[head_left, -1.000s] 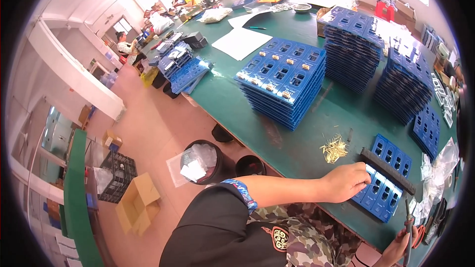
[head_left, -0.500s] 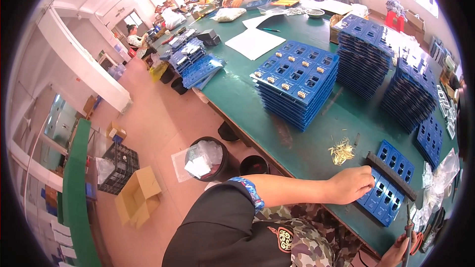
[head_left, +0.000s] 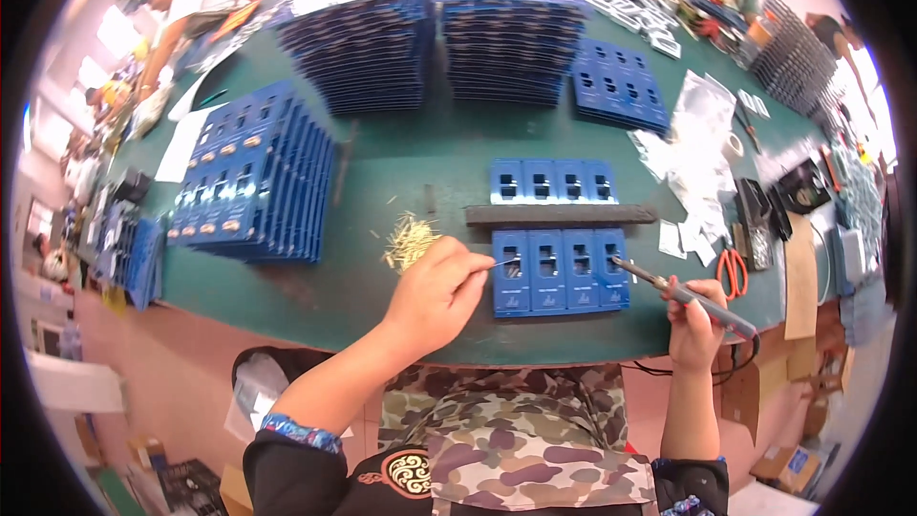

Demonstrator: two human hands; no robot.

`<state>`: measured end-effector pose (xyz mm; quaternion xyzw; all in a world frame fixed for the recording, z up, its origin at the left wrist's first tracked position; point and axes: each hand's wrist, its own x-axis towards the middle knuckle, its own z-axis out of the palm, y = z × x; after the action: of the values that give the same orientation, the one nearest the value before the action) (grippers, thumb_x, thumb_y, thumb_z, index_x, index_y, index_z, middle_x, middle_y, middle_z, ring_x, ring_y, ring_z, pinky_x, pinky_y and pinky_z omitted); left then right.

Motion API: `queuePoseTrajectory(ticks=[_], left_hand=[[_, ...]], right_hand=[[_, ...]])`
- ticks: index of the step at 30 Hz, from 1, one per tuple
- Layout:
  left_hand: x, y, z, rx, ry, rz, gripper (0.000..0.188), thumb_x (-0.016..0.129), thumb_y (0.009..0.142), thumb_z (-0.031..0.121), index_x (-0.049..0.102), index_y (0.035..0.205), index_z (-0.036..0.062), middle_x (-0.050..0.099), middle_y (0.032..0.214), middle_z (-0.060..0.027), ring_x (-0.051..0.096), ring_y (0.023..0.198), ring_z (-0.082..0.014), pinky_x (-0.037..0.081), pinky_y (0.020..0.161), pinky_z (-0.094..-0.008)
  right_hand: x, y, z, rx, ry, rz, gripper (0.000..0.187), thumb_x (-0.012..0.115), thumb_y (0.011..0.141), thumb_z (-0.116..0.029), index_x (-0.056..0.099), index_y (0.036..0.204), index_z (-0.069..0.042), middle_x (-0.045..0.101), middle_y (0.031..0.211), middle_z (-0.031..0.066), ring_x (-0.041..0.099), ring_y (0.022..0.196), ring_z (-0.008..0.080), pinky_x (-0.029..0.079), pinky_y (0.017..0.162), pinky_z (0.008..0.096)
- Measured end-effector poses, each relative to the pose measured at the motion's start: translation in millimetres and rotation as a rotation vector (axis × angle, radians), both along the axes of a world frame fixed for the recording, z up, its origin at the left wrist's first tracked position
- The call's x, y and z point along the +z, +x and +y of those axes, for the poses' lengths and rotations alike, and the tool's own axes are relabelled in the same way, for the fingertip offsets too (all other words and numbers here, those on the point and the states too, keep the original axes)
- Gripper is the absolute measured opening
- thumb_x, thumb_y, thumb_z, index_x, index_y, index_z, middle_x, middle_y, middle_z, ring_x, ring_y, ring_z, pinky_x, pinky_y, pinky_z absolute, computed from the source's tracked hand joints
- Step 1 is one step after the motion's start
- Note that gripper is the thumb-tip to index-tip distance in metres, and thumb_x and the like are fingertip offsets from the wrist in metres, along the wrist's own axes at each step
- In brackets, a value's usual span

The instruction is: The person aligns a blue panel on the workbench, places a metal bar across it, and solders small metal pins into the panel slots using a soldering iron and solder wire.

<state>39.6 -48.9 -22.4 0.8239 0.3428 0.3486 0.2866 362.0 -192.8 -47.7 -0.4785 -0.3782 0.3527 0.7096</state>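
A blue circuit-board panel (head_left: 562, 302) lies flat in front of me, with a dark grey bar (head_left: 562, 216) across its middle. My right hand (head_left: 696, 328) grips a soldering iron (head_left: 702, 304). Its tip is over the rightmost unit of the panel's near row; whether it touches is too small to tell. At the panel's left edge my left hand (head_left: 437, 296) is closed in a pinch on a thin solder wire (head_left: 501, 262), which points at the leftmost near unit. Beside that hand sits a small heap of thin yellowish pins (head_left: 411, 240).
Tall stacks of blue panels (head_left: 358, 48) stand at the back, and a shorter stack (head_left: 253, 172) is at left. Rightward lie clear plastic bags (head_left: 702, 134), orange-handled scissors (head_left: 733, 273) and a black box (head_left: 804, 183). Co-workers sit across the green table (head_left: 401, 148).
My view has swung to the right, toward the panel. The left hand has left the bar and now holds wire at the panel's left side. The right hand has brought the iron over the panel.
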Motion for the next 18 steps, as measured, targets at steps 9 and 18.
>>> queuePoseTrajectory(ticks=[9,18], left_hand=[[11,16,2,-0.096,0.058,0.007,0.013,0.066,0.083,0.003,0.066,0.096,0.0033,0.057,0.083,-0.0100,0.059,0.068,-0.0264,0.049,0.059,-0.0343],[10,28,4,-0.142,0.053,0.010,0.017,0.067,0.080,-0.003,0.067,0.096,0.0020,0.058,0.081,-0.0092,0.057,0.066,-0.0211,0.045,0.055,-0.0302]], right_hand=[[12,7,8,0.021,0.027,-0.088,0.031,0.068,0.085,-0.017,0.053,0.105,0.000,0.061,0.089,0.0118,0.060,0.072,0.0150,0.047,0.061,0.0249],[2,12,10,0.009,0.032,-0.049,0.030,0.069,0.083,-0.017,0.054,0.103,0.000,0.059,0.091,0.0110,0.061,0.071,0.0155,0.047,0.059,0.0244]])
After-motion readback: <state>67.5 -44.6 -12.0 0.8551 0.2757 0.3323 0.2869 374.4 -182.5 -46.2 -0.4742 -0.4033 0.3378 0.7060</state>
